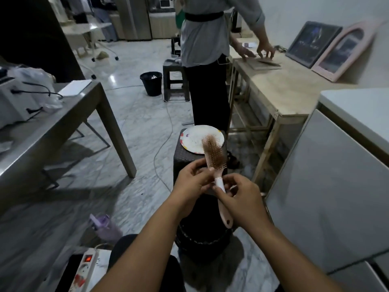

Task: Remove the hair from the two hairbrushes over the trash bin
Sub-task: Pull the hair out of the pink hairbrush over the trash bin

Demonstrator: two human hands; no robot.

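A pink hairbrush with brown hair tangled in its bristles stands upright in front of me. My right hand grips its handle, whose lower end sticks out below the palm. My left hand pinches the brush at the neck, just under the bristle head. Directly below both hands stands a dark trash bin, partly hidden by my forearms. Only this one hairbrush is in view.
A dark stool behind the bin carries a white plate. A person stands at a wooden table on the right. A second black bin sits further back. A metal table stands left, a white cabinet right, and a power strip lies near my knee.
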